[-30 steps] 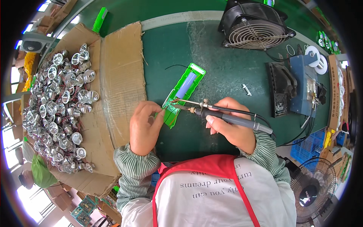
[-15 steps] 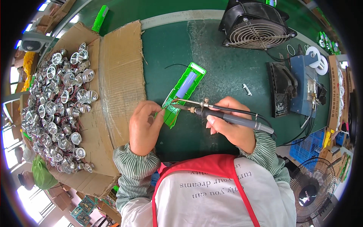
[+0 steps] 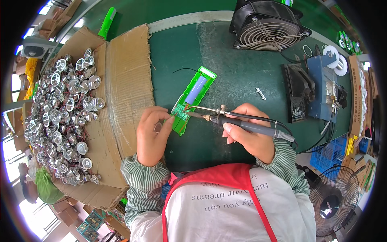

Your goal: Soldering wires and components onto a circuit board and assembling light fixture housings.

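Observation:
A green plastic housing half (image 3: 207, 84) lies slanted on the bench. Inside it sit a purple cylindrical battery cell (image 3: 196, 90), a small green circuit board (image 3: 182, 112) and thin wires. My right hand (image 3: 252, 133) is closed round a grey-black soldering iron (image 3: 258, 128) with a metal feed tube (image 3: 205, 109) clamped along it. The iron's tip is at the circuit board. At the board's left edge, my left hand (image 3: 152, 135) pinches with thumb and forefinger; what lies between the fingertips is too small to make out. A loose black wire (image 3: 183, 69) curls out past the battery's far end.
An open cardboard box (image 3: 129, 88) at left holds many silvery reflector lamp cups (image 3: 56, 115). A black fan (image 3: 270, 30) stands far right. Beside it are a black stand (image 3: 298, 92) and a blue solder feeder (image 3: 320, 86) with cables. A small white plastic piece (image 3: 261, 93) lies right of the housing.
The housing has shifted slightly left, its lower end turning a little. The iron's tip stays at the circuit board. My left fingertips have drawn slightly back from the board's wires.

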A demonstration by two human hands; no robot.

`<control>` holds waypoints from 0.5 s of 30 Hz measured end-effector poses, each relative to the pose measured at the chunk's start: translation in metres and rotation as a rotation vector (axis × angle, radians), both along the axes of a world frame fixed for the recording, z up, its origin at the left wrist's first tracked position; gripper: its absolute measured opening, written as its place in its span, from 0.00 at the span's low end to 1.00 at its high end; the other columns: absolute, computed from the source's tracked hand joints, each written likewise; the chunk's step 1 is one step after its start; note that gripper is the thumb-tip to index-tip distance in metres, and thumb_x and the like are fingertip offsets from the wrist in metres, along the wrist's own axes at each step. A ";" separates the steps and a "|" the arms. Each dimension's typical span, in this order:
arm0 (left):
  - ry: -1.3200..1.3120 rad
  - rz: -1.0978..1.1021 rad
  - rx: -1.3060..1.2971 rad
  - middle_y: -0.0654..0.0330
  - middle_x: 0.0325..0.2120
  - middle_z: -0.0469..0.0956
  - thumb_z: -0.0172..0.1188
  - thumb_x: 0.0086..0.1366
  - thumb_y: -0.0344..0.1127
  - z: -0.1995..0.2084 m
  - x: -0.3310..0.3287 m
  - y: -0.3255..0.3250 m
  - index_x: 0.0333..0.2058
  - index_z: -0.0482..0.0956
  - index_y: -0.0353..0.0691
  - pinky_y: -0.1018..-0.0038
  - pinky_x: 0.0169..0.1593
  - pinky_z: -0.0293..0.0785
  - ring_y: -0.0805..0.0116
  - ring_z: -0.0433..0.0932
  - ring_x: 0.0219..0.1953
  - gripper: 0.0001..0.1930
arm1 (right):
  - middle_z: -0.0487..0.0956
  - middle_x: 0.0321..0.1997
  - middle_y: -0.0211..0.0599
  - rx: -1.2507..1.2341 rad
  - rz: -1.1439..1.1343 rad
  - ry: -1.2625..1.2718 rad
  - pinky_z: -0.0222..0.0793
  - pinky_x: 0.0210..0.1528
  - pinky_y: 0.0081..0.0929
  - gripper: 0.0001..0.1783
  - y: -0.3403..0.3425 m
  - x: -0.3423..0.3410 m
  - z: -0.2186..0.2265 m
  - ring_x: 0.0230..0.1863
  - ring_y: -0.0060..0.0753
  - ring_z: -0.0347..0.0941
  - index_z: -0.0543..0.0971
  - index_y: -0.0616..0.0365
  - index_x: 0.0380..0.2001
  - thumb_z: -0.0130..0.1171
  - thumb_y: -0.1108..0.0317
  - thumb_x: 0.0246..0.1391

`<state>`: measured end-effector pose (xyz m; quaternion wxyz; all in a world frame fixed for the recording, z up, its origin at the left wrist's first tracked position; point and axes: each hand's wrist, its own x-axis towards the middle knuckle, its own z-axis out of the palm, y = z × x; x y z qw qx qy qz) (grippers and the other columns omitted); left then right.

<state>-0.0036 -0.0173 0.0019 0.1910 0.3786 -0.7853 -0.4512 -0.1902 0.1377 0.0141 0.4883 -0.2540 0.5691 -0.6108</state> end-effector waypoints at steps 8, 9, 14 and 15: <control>-0.159 -0.049 -0.303 0.56 0.30 0.72 0.59 0.55 0.25 -0.004 -0.001 0.002 0.29 0.74 0.34 0.74 0.26 0.64 0.65 0.68 0.25 0.04 | 0.78 0.26 0.36 0.031 0.025 -0.006 0.71 0.25 0.18 0.07 -0.006 0.003 -0.004 0.25 0.18 0.74 0.72 0.65 0.32 0.58 0.76 0.49; -0.159 -0.049 -0.300 0.56 0.30 0.72 0.59 0.55 0.25 -0.006 -0.001 0.002 0.29 0.74 0.34 0.74 0.26 0.64 0.65 0.68 0.25 0.04 | 0.78 0.26 0.36 0.024 0.031 0.002 0.71 0.25 0.18 0.07 -0.006 0.003 -0.004 0.25 0.18 0.74 0.71 0.65 0.32 0.58 0.76 0.49; -0.092 -0.003 -0.278 0.56 0.30 0.71 0.60 0.54 0.24 -0.011 -0.002 0.003 0.29 0.74 0.34 0.73 0.25 0.63 0.65 0.66 0.23 0.04 | 0.78 0.26 0.36 0.004 0.056 0.008 0.71 0.25 0.18 0.07 -0.009 0.003 -0.006 0.25 0.19 0.74 0.71 0.65 0.32 0.58 0.76 0.49; -0.093 -0.001 -0.277 0.56 0.30 0.71 0.60 0.54 0.24 -0.010 -0.002 0.003 0.29 0.74 0.34 0.73 0.25 0.63 0.65 0.66 0.23 0.04 | 0.78 0.26 0.36 0.000 0.056 0.009 0.71 0.25 0.18 0.07 -0.009 0.003 -0.007 0.25 0.19 0.74 0.71 0.64 0.32 0.58 0.76 0.50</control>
